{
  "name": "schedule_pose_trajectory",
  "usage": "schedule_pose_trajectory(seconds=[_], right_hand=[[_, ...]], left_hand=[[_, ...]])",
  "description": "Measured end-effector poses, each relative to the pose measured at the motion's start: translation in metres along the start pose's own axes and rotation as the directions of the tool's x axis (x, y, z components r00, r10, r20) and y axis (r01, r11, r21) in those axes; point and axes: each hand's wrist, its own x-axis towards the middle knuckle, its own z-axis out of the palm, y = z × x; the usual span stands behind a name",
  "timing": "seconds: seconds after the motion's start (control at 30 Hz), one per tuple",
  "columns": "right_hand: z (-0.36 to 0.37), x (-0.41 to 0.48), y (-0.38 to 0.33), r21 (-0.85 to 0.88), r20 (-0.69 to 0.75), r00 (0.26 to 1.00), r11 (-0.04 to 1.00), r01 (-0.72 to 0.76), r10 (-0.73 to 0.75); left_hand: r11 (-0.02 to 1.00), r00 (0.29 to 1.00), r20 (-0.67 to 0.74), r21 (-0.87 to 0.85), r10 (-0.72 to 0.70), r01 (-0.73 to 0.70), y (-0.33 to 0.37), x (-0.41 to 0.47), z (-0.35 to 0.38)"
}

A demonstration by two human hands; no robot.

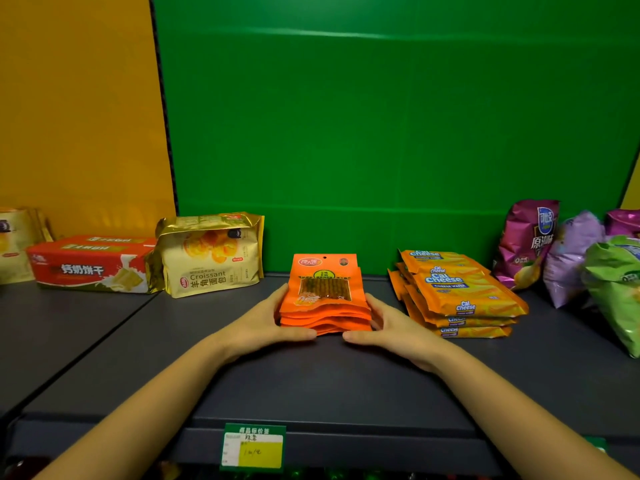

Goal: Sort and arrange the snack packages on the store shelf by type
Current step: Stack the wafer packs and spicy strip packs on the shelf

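Green backing rises behind the dark shelf (346, 375), where the left hand (266, 323) and right hand (391, 323) press against either side of the orange packet stack (325, 299), seemingly squaring it, left of the Cal Cheese wafers (457, 292).

One head-worn camera looks forward and down, close over the shelf (332, 382).

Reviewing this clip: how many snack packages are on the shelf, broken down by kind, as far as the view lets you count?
Orange spicy-stick packs, stacked: at least 5
Cal Cheese wafer packs: at least 5
Croissant bag: 1
Red biscuit boxes: 2
Chip bags: 4
Gold pack at left edge: 1
Total: at least 18
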Motion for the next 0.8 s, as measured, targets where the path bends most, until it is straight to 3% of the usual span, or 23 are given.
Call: schedule_pose_trajectory(seconds=[0.2,0.57,0.73,0.8], right_hand=[[0.000,0.003,0.002,-0.089,-0.124,0.992,0.996,0.012,-0.023],[0.003,0.001,0.000,-0.162,-0.201,0.979,0.987,-0.011,-0.022],[0.002,-0.013,-0.009,-0.262,-0.234,0.972,0.962,-0.079,0.016],[0.001,-0.021,-0.015,-0.335,-0.248,0.968,0.941,-0.041,-0.046]], left_hand=[[0.994,0.998,-0.067,0.112,0.011,-0.003,0.002,-0.001,0.000],[0.998,0.997,-0.076,0.055,0.033,-0.029,0.001,0.001,0.002],[0.964,0.996,-0.083,0.266,0.043,-0.019,-0.008,-0.012,-0.002],[0.913,0.995,-0.080,0.408,0.055,-0.018,-0.009,-0.022,-0.008]])
